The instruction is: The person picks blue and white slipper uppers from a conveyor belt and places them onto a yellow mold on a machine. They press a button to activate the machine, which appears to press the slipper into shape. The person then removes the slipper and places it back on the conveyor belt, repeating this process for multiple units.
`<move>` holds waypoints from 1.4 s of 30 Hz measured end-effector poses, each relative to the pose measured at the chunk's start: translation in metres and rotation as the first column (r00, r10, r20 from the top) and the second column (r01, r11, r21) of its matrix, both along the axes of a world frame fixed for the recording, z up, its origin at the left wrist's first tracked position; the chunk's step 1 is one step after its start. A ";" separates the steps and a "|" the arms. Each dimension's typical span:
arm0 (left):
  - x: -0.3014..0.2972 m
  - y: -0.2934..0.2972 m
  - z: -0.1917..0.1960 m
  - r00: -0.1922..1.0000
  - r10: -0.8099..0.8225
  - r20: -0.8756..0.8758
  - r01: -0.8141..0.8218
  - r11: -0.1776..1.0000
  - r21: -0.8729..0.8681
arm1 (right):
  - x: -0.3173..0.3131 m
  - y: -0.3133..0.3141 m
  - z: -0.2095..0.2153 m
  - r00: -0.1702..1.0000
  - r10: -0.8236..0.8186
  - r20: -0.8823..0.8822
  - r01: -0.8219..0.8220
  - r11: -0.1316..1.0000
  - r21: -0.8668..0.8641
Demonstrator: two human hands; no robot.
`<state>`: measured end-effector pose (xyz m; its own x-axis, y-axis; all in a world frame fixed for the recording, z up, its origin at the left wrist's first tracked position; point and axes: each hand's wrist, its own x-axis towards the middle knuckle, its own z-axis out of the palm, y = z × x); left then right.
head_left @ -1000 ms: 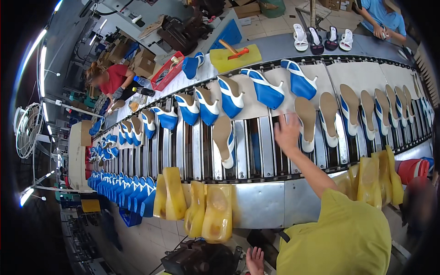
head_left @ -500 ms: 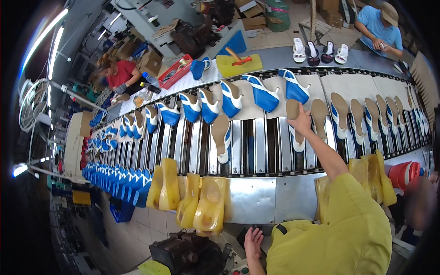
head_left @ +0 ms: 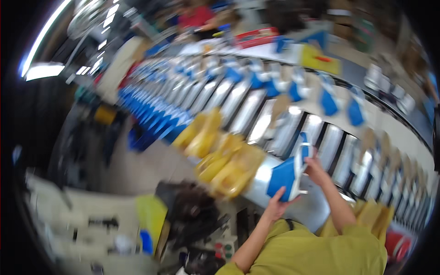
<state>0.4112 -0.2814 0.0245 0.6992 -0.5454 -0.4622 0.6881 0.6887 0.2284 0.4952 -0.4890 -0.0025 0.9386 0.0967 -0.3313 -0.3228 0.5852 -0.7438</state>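
A blue and white heeled sandal (head_left: 285,176) is between my two hands above the metal ledge at the conveyor's near edge. My left hand (head_left: 276,205) grips its lower blue end. At the other end, by the white strap, my right hand (head_left: 315,167) closes round the sandal. Motion blurs the picture, so fine detail of the fingers is lost. Yellow moulded blocks (head_left: 236,170) lie on the ledge to the left of my hands. Behind the sandal runs the slatted metal conveyor (head_left: 245,110), with a blurred upturned sandal (head_left: 278,112) on it.
More blue and white sandals (head_left: 328,101) line the conveyor's far side. Blue pieces (head_left: 151,109) stand in a row at its left. Beyond are a red tray (head_left: 257,37) and a yellow mat (head_left: 321,58). A dark machine (head_left: 188,206) stands near my left arm.
My right hand has brought a sandal from the conveyor to the near edge. My left hand, previously empty beside the machine, has come up and taken hold of it. The view has swung left.
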 end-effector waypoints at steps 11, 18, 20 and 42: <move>-0.009 0.062 -0.031 0.795 -0.299 0.527 -0.517 0.121 0.848 | 0.324 -0.022 -0.172 0.995 0.078 0.060 -0.060 0.965 -0.256; -0.022 0.063 -0.068 0.815 -0.204 0.543 -0.532 0.113 0.840 | 0.328 0.067 -0.120 0.974 -0.190 -0.127 0.127 0.913 -0.388; -0.018 0.070 -0.052 0.894 -0.173 0.413 -0.368 0.239 0.898 | 0.327 0.047 -0.121 0.957 -0.223 0.186 0.285 0.845 -0.453; 0.042 0.050 0.073 0.386 0.624 0.679 -0.888 0.451 0.090 | -0.076 0.249 0.310 -0.049 0.866 0.497 0.514 0.449 -0.731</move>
